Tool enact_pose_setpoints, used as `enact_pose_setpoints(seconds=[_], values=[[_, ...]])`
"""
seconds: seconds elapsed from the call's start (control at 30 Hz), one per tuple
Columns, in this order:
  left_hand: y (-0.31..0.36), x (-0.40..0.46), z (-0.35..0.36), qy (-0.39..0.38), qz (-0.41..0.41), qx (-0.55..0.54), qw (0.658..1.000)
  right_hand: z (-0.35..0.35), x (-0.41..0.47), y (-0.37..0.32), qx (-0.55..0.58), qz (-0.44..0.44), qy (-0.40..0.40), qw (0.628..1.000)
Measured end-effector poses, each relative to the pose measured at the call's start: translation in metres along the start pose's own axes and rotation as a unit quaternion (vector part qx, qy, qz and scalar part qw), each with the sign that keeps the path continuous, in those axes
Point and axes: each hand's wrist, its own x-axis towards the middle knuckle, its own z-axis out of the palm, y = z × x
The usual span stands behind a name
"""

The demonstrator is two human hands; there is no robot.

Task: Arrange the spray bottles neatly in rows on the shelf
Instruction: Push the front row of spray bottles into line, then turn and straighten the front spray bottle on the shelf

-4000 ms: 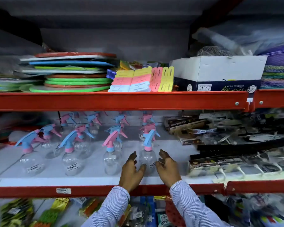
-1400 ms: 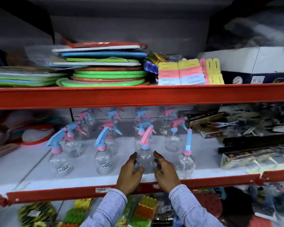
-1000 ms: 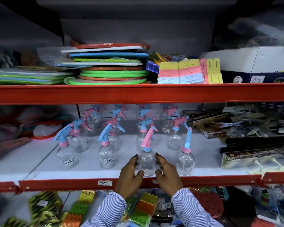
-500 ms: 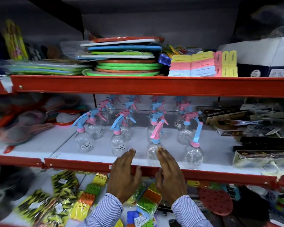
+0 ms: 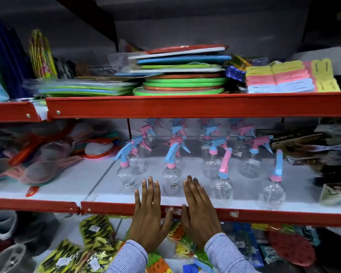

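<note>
Both hands, left [image 5: 149, 217] and right [image 5: 198, 213], are open and empty, flanking a front-row spray bottle [image 5: 171, 181] as if to square it on the shelf [image 5: 106, 191].

A single wide-angle view from the person's head faces the shelving straight on and tilts slightly down, close enough that both hands [image 5: 173, 215] reach in from the bottom edge. The middle shelf [image 5: 205, 214] fills the centre, the upper shelf [image 5: 185, 105] crosses above, and packets below show at the bottom. Straight edges bow toward the corners.
</note>
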Motion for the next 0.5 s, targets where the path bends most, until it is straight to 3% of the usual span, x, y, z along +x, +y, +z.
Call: enact_pose_setpoints(seconds=[0.13,0.33,0.5], values=[[-0.031,0.02,0.007,-0.041,0.045,-0.103,0.993,0.016,0.022,-0.014,0.074,0.11,-0.014,0.991],[-0.038,0.053,0.002,-0.099,0.013,-0.283,0.954,0.008,0.051,-0.023,0.19,0.221,-0.022,0.956],[-0.029,0.072,-0.007,-0.121,-0.044,-0.377,0.917,0.003,0.059,-0.023,0.227,0.214,-0.053,0.949]])
